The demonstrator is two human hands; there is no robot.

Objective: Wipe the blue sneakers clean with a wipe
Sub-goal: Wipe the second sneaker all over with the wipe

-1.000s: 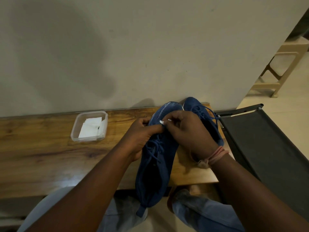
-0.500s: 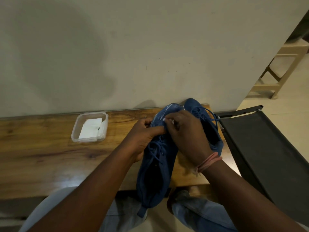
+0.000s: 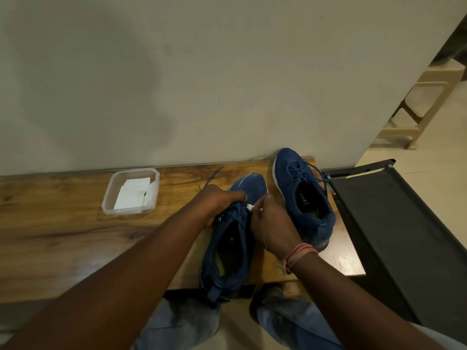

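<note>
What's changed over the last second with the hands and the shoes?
The held sneaker has been lowered toward the person, uncovering the other sneaker behind it. The right hand slid back from the toe to the laces, still pinching the white wipe. The left hand keeps gripping the shoe. The container hasn't moved.

No readable text, label, brand, number or sign shows on anything here.

Bare forearms, no sleeves. Right wrist has a pink-orange thread band, wound several times, loose ends hanging. Light blue jeans, dark smudges at knees.
</note>
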